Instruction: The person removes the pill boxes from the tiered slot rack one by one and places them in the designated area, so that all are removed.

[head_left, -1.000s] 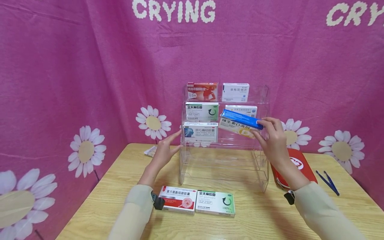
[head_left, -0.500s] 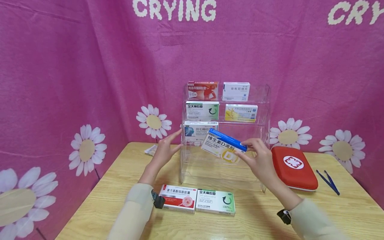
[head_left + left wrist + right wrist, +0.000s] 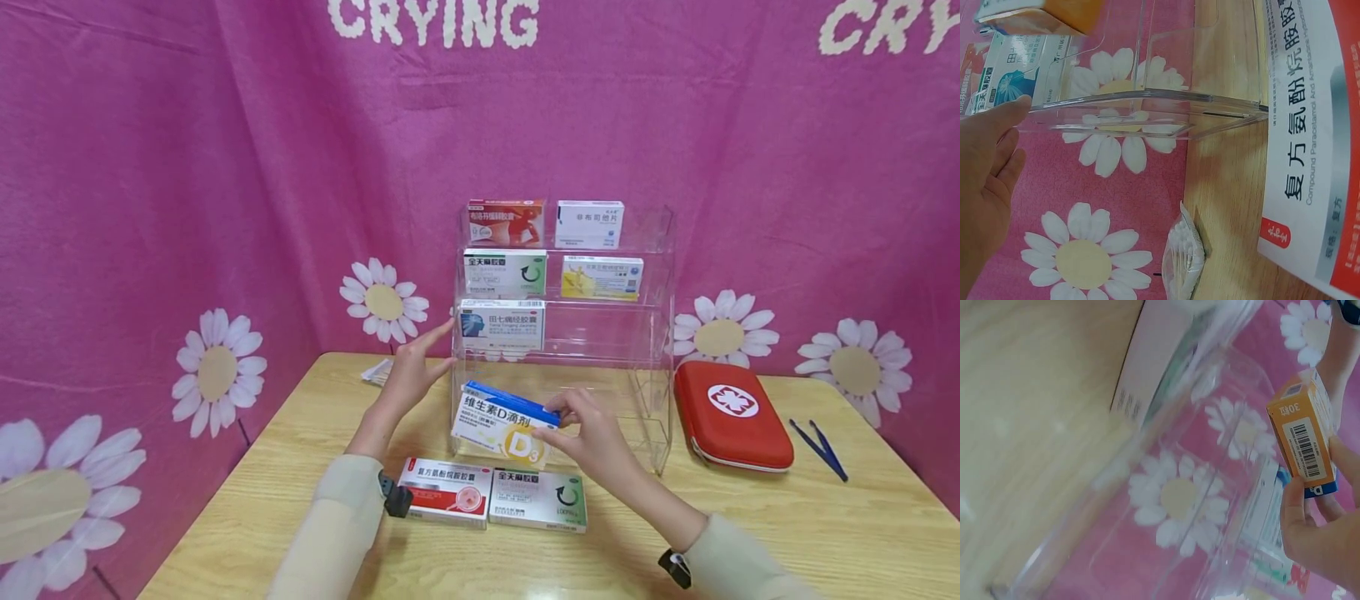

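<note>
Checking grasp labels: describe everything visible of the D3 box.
The D3 box looks like cardboard: white front with dark Chinese lettering and a yellow D3 emblem, blue top, orange end with a barcode label. It is tilted, its held end lower in the head view, in front of the clear rack. The right hand pinches that end; whether the box touches the rack is unclear.

A tabletop laid out like a small pharmacy display; whether it stands in a home or a shop cannot be told. At the centre, a clear acrylic tiered rack [image 3: 600,332] bears upright printed cardboard medicine boxes [image 3: 501,327]. A flat red-and-white cardboard medicine box [image 3: 444,487] lies at 6 o'clock. Toward 4 o'clock, a red zipped case with a round white emblem [image 3: 733,417] sits on the pale wood-grain table [image 3: 232,508]. A magenta daisy-printed cloth curtain [image 3: 405,150] hangs at 12 o'clock.
</note>
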Tool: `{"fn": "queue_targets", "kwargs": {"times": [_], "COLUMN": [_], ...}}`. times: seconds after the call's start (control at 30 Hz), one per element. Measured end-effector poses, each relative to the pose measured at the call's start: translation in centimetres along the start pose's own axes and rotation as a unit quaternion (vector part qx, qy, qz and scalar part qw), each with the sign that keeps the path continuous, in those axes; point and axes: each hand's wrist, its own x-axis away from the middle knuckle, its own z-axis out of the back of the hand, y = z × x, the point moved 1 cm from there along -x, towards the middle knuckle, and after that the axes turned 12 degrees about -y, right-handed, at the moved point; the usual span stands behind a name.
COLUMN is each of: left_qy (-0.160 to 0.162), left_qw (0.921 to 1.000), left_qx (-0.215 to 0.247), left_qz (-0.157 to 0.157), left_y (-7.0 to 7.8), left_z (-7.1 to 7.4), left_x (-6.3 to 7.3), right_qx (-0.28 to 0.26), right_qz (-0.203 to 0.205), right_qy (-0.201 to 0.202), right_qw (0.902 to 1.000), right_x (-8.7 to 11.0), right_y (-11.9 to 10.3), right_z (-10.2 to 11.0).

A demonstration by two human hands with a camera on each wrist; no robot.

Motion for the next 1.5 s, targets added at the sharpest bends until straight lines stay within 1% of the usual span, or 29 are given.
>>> {"fn": "queue_targets", "kwargs": {"times": [0.3,0.4,0.7,1.03,1.17,1.27,1.43,1.5], "left_qy": [-0.011,-0.015,-0.024,-0.024,-0.021,-0.025,-0.032,-0.032], "left_qw": [0.9999,0.9998,0.9995,0.9994,0.9995,0.9994,0.999,0.9989], "left_qx": [0.003,-0.001,-0.008,-0.008,-0.009,-0.007,-0.004,-0.002], "left_qz": [0.012,0.012,0.02,0.023,0.02,0.022,0.032,0.035], "left_y": [0.2,0.3,0.5,0.5,0.5,0.5,0.6,0.6], "left_z": [0.1,0.1,0.3,0.4,0.5,0.5,0.5,0.5], "left_x": [-0.2,-0.2,-0.2,-0.4,-0.4,-0.5,-0.4,-0.4], "right_qx": [-0.027,-0.035,-0.066,-0.081,-0.093,-0.099,-0.093,-0.079], "right_qz": [-0.011,-0.006,0.043,0.057,0.042,0.027,0.01,0.004], "right_qy": [-0.07,-0.089,-0.124,-0.149,-0.173,-0.194,-0.215,-0.226], "right_qw": [0.9971,0.9954,0.9892,0.9839,0.9796,0.9757,0.9721,0.9709], "right_x": [0.2,0.3,0.8,1.3,1.7,2.0,2.4,2.5], "right_y": [-1.2,-1.6,-2.7,-3.5,-4.0,-4.4,-5.1,-5.3], "right_z": [-2.9,-3.7,-5.4,-6.8,-7.3,-7.6,-7.8,-7.9]}}
